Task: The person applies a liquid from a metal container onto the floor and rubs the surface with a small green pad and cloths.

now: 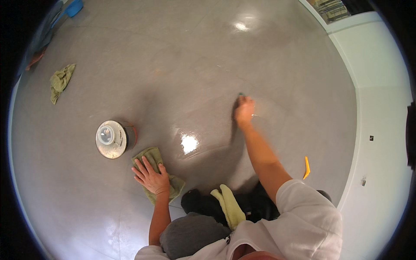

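My left hand (151, 175) lies flat with spread fingers on a green cloth (177, 187) on the grey floor (201, 113). Out in front, my right hand (245, 109) is closed on a small green item (241, 94), mostly hidden by the fingers and blurred, at the floor surface. A wet, shiny patch lies between my hands. Just beyond my left hand stands a round metal can (112, 139) with a clear plastic cap on top. A yellow-green cloth (229, 204) rests at my lap.
A yellow plastic tool (306, 168) lies on the floor at the right, near the white wall (380, 113) with its baseboard. Another green cloth (61, 83) lies at the left. At the upper left are part of another person (35, 58) and a blue plastic scoop (74, 8).
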The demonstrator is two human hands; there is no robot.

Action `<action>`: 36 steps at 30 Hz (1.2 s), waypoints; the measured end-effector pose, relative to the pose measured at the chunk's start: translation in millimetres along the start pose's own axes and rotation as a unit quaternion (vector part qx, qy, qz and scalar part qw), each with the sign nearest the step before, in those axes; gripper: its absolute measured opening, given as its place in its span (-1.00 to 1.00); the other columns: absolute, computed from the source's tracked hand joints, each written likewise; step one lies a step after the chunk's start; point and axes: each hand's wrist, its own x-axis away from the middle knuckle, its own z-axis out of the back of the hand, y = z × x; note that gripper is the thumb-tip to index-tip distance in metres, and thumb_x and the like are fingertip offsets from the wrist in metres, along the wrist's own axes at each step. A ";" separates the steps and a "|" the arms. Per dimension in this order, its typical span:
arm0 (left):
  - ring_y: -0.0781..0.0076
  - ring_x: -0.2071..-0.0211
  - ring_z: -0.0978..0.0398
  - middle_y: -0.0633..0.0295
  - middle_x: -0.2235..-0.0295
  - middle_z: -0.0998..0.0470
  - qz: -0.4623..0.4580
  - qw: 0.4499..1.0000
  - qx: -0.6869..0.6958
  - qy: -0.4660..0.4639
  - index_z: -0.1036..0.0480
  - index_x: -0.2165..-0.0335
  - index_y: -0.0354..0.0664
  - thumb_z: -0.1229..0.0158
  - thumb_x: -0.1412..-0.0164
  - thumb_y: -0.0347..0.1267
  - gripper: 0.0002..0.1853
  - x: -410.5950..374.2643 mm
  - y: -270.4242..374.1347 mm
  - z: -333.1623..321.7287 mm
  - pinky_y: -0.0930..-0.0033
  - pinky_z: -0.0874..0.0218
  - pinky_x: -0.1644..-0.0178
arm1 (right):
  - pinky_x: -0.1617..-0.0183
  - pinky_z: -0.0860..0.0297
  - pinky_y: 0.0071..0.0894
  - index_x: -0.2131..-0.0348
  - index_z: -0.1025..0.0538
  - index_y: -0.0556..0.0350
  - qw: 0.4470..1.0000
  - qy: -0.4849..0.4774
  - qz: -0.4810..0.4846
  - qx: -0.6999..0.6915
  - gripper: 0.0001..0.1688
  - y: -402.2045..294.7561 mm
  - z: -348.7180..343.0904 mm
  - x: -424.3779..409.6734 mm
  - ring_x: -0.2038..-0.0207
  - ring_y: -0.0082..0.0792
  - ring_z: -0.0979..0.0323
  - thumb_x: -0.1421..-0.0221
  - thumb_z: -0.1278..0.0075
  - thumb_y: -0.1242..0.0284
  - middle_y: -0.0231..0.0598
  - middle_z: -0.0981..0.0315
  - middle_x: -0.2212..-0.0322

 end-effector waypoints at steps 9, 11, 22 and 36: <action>0.01 -0.17 0.22 0.19 -0.16 0.11 -0.009 1.000 0.006 0.004 -0.01 -0.10 -0.01 0.10 0.02 -0.11 -0.32 -3.4 1.5 -1.8 0.01 0.35 -0.17 | 0.20 -0.22 -0.16 0.44 -0.43 0.23 0.995 0.003 0.001 -0.098 -0.81 35.6 -12.1 -42.8 0.34 -0.07 -0.29 0.16 0.14 0.53 -0.05 -0.34 0.45; 0.02 -0.17 0.22 0.20 -0.16 0.12 -0.004 1.000 0.008 -0.002 0.00 -0.10 0.00 0.10 0.02 -0.12 -0.32 -3.0 -1.8 -0.3 0.02 0.35 -0.18 | 0.20 -0.21 -0.14 0.48 -0.42 0.25 0.995 0.020 -0.085 -0.045 -0.84 14.7 -14.7 -46.5 0.34 -0.04 -0.29 0.14 0.15 0.53 -0.02 -0.34 0.47; 0.02 -0.17 0.22 0.19 -0.16 0.11 -0.006 1.000 0.012 0.004 -0.03 -0.09 -0.02 0.09 0.04 -0.15 -0.32 -3.8 -6.0 -3.1 0.01 0.34 -0.17 | 0.27 -0.24 -0.13 0.41 -0.41 0.23 0.999 0.006 0.021 -0.031 -0.80 18.4 -21.8 -48.9 0.32 -0.05 -0.29 0.09 0.18 0.49 -0.01 -0.32 0.40; 0.03 -0.17 0.21 0.21 -0.16 0.08 -0.009 1.000 0.003 0.024 -0.02 -0.10 0.01 0.11 0.04 -0.14 -0.33 1.1 -12.2 -4.6 0.01 0.33 -0.16 | 0.30 -0.26 -0.28 0.35 -0.47 0.17 0.939 -0.033 0.329 -0.094 -0.69 -26.0 -1.0 -18.5 0.31 -0.21 -0.31 0.21 0.12 0.56 -0.21 -0.36 0.46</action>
